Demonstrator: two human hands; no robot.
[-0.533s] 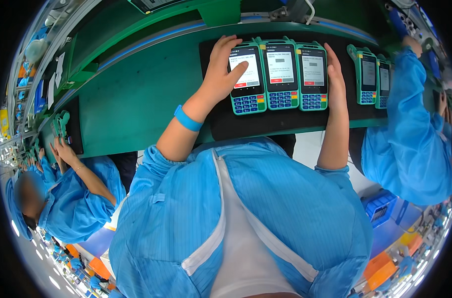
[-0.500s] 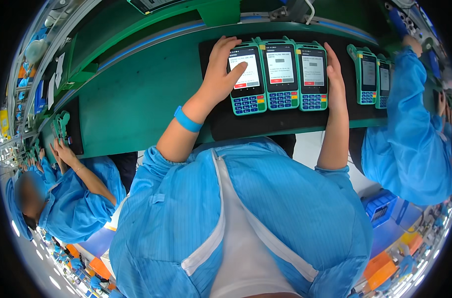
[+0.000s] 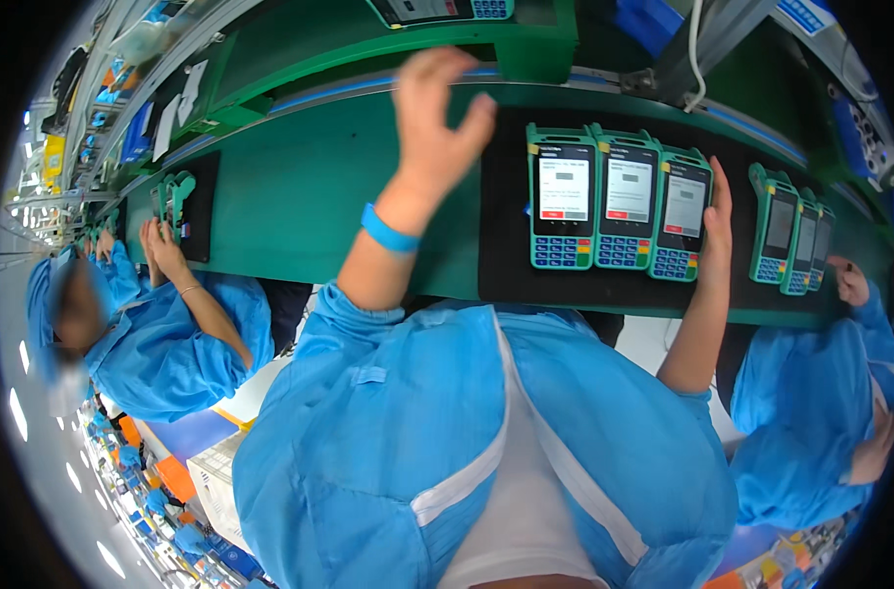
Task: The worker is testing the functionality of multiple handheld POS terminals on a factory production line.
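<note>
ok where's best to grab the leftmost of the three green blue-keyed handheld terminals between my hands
Likely along the long left edge of the leftmost green terminal, from the left: that edge is exposed, while the middle green terminal crowds its right.

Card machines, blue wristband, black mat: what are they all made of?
Card machines: probably hard plastic, with smooth, moulded-looking green edges. Blue wristband: maybe rubber or fabric, matte, curving round the wrist. Black mat: dull and flat, rubber or foam perhaps.

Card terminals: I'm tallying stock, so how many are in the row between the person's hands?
3: left terminal, middle terminal and right terminal, side by side, the last beside the right hand; none looks hidden.
</note>
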